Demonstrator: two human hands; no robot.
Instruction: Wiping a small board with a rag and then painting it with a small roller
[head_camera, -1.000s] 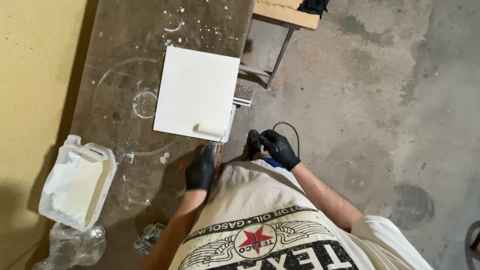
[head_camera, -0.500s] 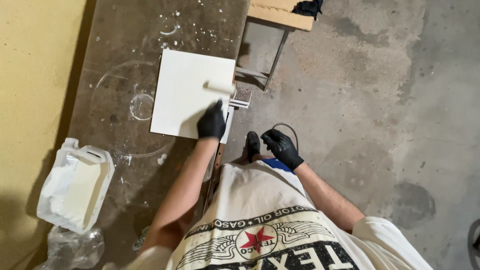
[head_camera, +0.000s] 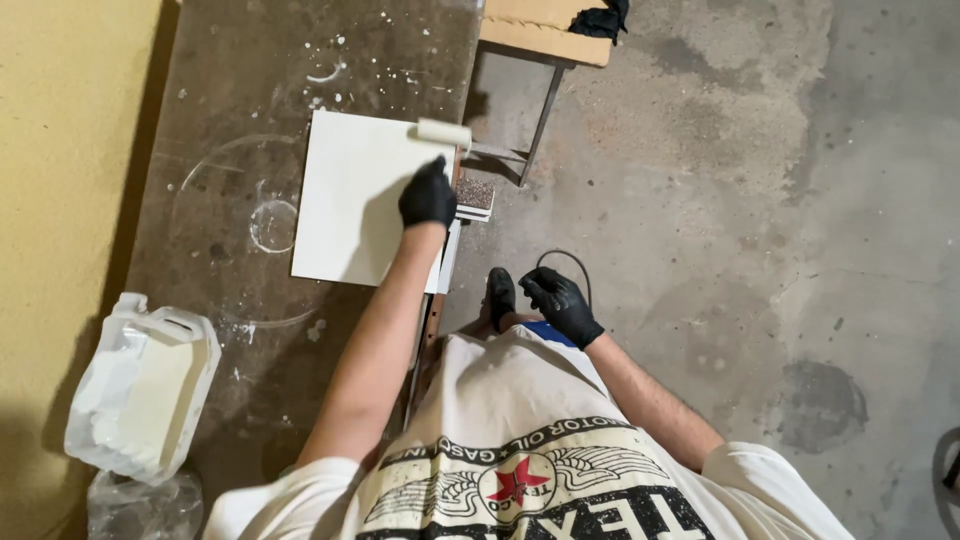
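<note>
Left hand: black-gloved left hand (head_camera: 428, 197) is stretched out over the white tile (head_camera: 355, 205), its fingers closed round the handle of a small paint roller (head_camera: 444, 133); the handle itself is hidden by the glove.
Right hand: black-gloved right hand (head_camera: 560, 302) is held low by the body over the concrete floor (head_camera: 720, 200), fingers curled together; whether anything is gripped in it cannot be told, though a thin dark cable (head_camera: 566, 258) loops just beside it.
Roller position: the white roller sleeve is seen lying across the far right corner of the tile, partly past its edge.
Step, judged: a coat appears to be rolled onto the tile face.
Doing it well: even, light pressure is called for, with strokes kept parallel and overlapped; the sleeve is best kept flat so no ridges are left, and the roller is better turned back before it runs off the edge.
Risk: the tile could be pushed along the bench if the stroke is pressed too hard, since it is not held down.
Tile, place: it is laid flat on the dusty, splashed workbench (head_camera: 220, 110), near the bench's right edge, slightly skewed to it.
Tile, look: square, plain white, matt and even; no wet sheen or streaks can be made out.
Nearby: a cut-open white plastic jug (head_camera: 140, 385) is set at the near left of the bench, well apart from the tile.
</note>
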